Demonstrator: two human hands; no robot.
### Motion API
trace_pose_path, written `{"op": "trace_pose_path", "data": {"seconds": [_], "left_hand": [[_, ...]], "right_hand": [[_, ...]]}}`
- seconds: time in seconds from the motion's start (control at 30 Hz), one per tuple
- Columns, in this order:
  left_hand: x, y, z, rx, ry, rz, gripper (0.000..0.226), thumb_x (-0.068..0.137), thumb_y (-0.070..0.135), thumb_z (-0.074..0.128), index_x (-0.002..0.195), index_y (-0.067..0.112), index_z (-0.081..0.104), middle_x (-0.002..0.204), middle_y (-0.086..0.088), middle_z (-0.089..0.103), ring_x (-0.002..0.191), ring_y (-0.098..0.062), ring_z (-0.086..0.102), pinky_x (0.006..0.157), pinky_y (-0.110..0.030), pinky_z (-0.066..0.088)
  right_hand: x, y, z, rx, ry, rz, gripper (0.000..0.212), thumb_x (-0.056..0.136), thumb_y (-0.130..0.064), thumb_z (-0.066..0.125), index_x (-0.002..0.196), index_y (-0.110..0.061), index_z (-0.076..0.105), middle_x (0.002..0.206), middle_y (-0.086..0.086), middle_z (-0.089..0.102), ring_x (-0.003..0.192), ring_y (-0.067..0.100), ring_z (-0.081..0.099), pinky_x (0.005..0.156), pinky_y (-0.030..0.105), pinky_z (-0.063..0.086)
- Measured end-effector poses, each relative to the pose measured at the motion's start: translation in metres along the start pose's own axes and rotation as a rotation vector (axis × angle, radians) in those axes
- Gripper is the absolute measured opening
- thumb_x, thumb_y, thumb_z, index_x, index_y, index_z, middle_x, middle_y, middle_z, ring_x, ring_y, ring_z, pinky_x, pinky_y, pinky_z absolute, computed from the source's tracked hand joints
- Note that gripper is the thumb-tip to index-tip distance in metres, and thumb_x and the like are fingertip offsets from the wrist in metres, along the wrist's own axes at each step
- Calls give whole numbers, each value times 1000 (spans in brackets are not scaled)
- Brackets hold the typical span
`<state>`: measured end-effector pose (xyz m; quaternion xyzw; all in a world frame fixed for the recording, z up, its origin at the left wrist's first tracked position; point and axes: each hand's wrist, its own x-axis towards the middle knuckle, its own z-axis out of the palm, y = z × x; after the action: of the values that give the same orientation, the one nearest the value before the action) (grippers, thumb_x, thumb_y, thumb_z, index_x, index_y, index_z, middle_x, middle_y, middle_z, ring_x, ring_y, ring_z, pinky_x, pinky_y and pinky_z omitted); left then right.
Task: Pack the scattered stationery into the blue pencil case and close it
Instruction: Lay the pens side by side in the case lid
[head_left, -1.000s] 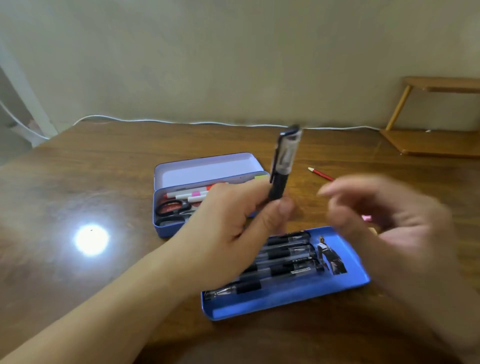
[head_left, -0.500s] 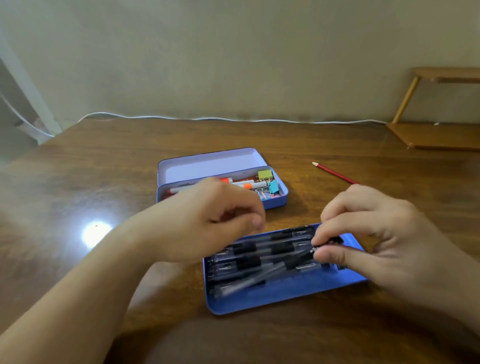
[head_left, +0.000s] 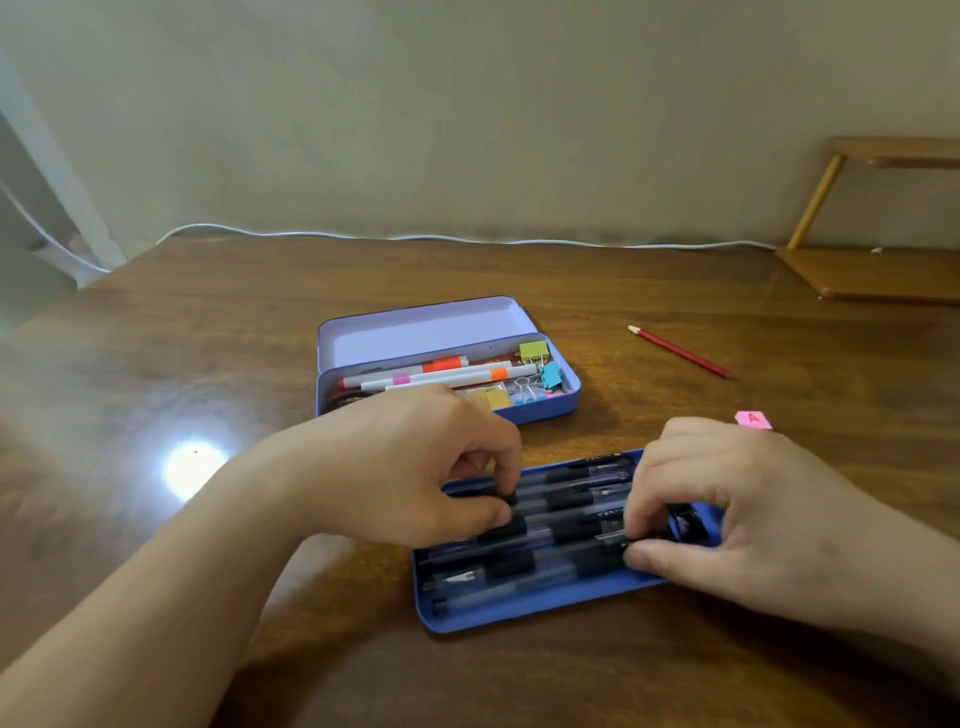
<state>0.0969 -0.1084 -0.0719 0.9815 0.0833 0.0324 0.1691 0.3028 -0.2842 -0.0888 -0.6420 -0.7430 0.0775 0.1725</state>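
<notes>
Both hands work over the blue tray (head_left: 519, 610) near the front of the glossy wooden table (head_left: 208, 338); the left hand (head_left: 415, 467), fingers curled, pinches a black pen (head_left: 506, 530) at its grip; the right hand (head_left: 737, 504) pinches the pens' capped ends between thumb and fingertips. Behind lies the open metal case (head_left: 545, 410) — markers (head_left: 441, 371), clips (head_left: 540, 364) inside; a red pencil (head_left: 680, 352) and a pink eraser (head_left: 753, 420) lie loose — apart.
</notes>
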Motion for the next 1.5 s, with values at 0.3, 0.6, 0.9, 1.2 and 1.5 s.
{"op": "trace_pose_path", "data": {"seconds": [0.3,0.6,0.9,1.2,1.5], "left_hand": [[2,12,4,-62,-146,38,32,71,53,76,89,32,60,78,4,58,71,-15,56,63,-36,48],[5,5,8,9,132,107,14,82,46,62,85,33,61,75,16,55,72,-6,53,64,-24,46],[11,-3,15,135,230,164,22,85,50,60,98,33,65,107,15,56,98,-9,46,89,-36,44],[13,-11,14,163,379,91,19,86,47,58,96,33,65,105,15,60,98,-15,49,82,-44,47],[14,-20,13,152,532,-36,12,84,29,61,91,26,70,95,11,66,88,-17,47,78,-41,47]], "right_hand": [[2,-7,4,-4,11,56,25,74,-65,60,81,-41,62,78,-21,59,85,4,56,66,24,48],[18,85,-15,-172,250,761,44,88,-53,53,129,-38,58,140,-5,54,131,27,41,107,48,37],[20,76,-17,-176,210,708,29,91,-34,61,118,-24,68,130,-6,61,129,20,44,109,47,36],[24,68,-8,-196,391,726,28,85,-23,72,113,-23,71,99,-2,72,95,15,62,86,35,52],[2,10,-13,276,128,112,29,74,-22,81,95,-40,72,90,-16,69,91,12,64,75,18,47]]}}
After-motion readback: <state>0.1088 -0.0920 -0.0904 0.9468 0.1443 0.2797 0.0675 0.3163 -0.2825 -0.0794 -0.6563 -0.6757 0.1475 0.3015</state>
